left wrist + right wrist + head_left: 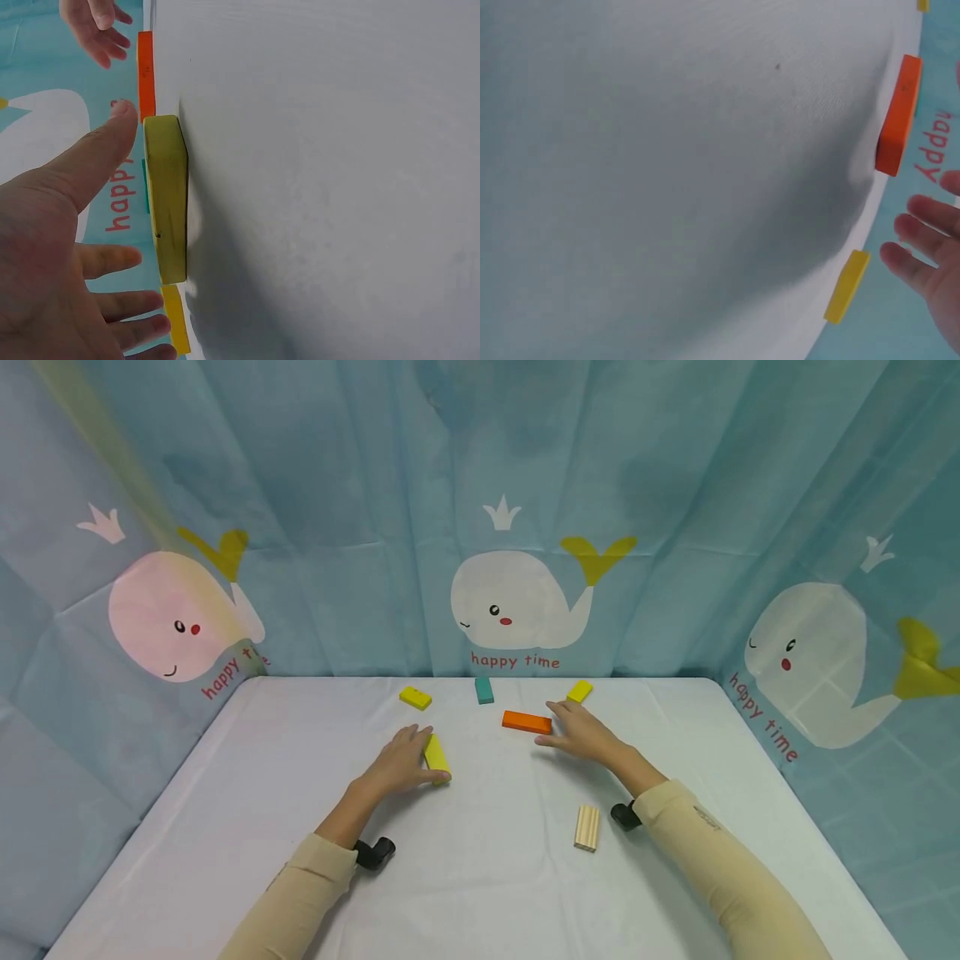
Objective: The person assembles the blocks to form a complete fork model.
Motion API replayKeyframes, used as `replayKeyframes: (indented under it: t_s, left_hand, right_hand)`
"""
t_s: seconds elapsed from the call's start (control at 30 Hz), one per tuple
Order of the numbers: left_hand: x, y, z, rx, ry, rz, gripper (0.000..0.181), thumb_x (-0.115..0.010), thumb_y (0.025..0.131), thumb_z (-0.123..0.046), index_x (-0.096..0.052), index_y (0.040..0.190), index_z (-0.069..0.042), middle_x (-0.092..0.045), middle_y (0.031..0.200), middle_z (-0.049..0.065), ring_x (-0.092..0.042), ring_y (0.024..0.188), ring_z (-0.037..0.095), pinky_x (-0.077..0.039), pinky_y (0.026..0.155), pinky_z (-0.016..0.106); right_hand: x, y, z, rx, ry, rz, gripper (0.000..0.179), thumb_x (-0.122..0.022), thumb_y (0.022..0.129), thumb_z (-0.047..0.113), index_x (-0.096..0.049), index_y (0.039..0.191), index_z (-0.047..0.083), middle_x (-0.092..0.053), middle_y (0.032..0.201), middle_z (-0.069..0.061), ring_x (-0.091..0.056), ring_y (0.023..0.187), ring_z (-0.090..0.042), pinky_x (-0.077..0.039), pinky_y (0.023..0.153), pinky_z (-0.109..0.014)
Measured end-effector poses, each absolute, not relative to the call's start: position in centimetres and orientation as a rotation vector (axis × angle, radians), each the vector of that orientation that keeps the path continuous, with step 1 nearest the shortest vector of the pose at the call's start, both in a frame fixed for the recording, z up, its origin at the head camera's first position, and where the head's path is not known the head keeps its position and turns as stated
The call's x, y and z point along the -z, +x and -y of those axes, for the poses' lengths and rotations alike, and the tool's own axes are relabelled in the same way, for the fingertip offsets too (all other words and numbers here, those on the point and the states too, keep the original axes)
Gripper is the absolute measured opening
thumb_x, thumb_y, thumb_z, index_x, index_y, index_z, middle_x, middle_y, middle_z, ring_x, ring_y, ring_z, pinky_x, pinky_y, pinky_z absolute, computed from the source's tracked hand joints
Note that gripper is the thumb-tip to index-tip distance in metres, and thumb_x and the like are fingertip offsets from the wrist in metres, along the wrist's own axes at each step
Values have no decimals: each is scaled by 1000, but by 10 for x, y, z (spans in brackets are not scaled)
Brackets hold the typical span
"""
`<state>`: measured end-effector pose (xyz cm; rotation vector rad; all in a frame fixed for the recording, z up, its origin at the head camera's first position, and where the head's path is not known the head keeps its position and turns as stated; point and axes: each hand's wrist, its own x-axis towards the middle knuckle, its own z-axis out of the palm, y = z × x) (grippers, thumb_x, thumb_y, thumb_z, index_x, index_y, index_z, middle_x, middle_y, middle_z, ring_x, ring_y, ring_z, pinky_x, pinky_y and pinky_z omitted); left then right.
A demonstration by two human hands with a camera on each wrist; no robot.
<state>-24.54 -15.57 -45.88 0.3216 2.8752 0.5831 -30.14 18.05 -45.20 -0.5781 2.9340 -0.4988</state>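
Observation:
My left hand is spread at a yellow block, the thumb by its near end and the fingertips by its far end. The left wrist view shows this block lying on the table, the fingers straight rather than wrapped round it. Just right of an orange block, my right hand reaches out with thumb and fingers apart and holds nothing. A smaller yellow block lies beyond its fingertips. In the right wrist view the fingers stand off from the orange block.
Along the far edge of the white table lie a green block and another yellow block. A ridged bare-wood block rests nearer, left of the right forearm. A blue whale-print curtain hangs behind and at both sides.

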Motion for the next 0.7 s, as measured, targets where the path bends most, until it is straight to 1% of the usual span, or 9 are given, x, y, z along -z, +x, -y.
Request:
replayKeyframes:
  t_s: [0.27, 0.5, 0.63, 0.7]
  left_hand:
    - [457, -249, 149, -601, 292, -2847, 95, -79, 77, -47, -35, 150, -3, -30, 155, 24, -31, 143, 40, -31, 115, 56]
    - [457, -250, 144, -586, 258, -2805, 93, -82, 76, -42, -38, 147, 0, -41, 149, 22, -44, 133, 35, -38, 112, 51]
    - [456, -251, 143, -594, 248, -2793, 93, -82, 76, -42, -38, 147, 1, -40, 150, 21, -44, 134, 34, -37, 113, 50]
    - [456, -252, 142, -592, 251, -2794, 92, -82, 77, -41, -38, 146, 1, -39, 151, 20, -42, 136, 35, -36, 114, 50]
  right_hand:
    - [454, -313, -171, 526, -587, -2855, 81, -67, 88, 51, -41, 147, 3, -46, 145, -22, -48, 131, -35, -39, 111, -52]
    - [456, -319, -165, 542, -552, -2800, 76, -69, 88, 46, -44, 145, 4, -50, 140, -21, -52, 124, -33, -42, 110, -50]
    - [455, -321, -164, 520, -577, -2806, 70, -70, 88, 41, -48, 142, 1, -55, 134, -20, -56, 115, -30, -45, 107, -47]
    - [455, -322, -164, 494, -594, -2822, 64, -70, 90, 37, -51, 139, 1, -58, 128, -18, -57, 109, -27, -47, 104, -45]
